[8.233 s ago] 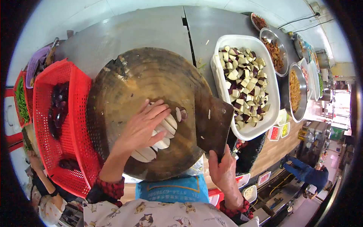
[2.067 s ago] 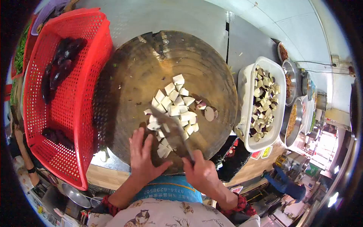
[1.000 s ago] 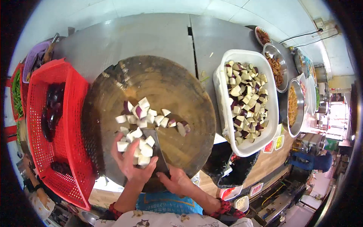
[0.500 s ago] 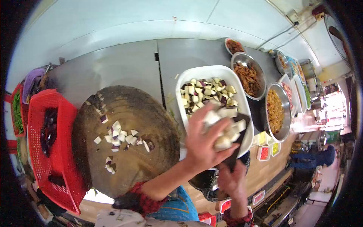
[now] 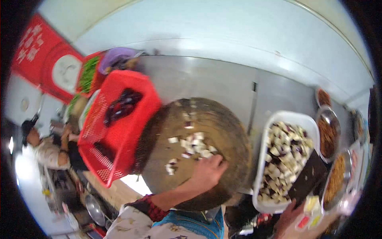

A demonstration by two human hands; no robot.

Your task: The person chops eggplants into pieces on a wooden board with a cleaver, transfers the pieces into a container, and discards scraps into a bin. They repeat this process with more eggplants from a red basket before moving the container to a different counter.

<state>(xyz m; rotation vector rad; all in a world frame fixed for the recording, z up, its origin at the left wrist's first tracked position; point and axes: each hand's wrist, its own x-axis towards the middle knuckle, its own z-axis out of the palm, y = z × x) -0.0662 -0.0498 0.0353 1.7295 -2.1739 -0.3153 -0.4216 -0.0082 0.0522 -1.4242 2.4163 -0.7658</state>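
Diced eggplant cubes (image 5: 195, 143), white with dark purple skin, lie in a loose pile on a round wooden chopping block (image 5: 232, 139). My left hand (image 5: 207, 173) rests low over the block at the near right edge of this pile, its bent fingers slightly apart and touching or almost touching the cubes. My right hand (image 5: 289, 221), partly dim at the lower right, grips a dark, broad-bladed cleaver (image 5: 308, 177). The blade is over the near right side of a white rectangular tub (image 5: 259, 175) holding many more eggplant cubes (image 5: 284, 155).
A red plastic basket (image 5: 131, 151) with whole dark eggplants (image 5: 123, 106) stands left of the block. Steel bowls of cooked food (image 5: 328, 137) line the right side. Behind runs a pale wall (image 5: 223, 44). Another person (image 5: 51, 149) is at the far left.
The eggplant cubes carried between my left hand and the cleaver have dropped into the tub. My left hand has moved left to the block; the cleaver stays by the tub. The view has turned left.
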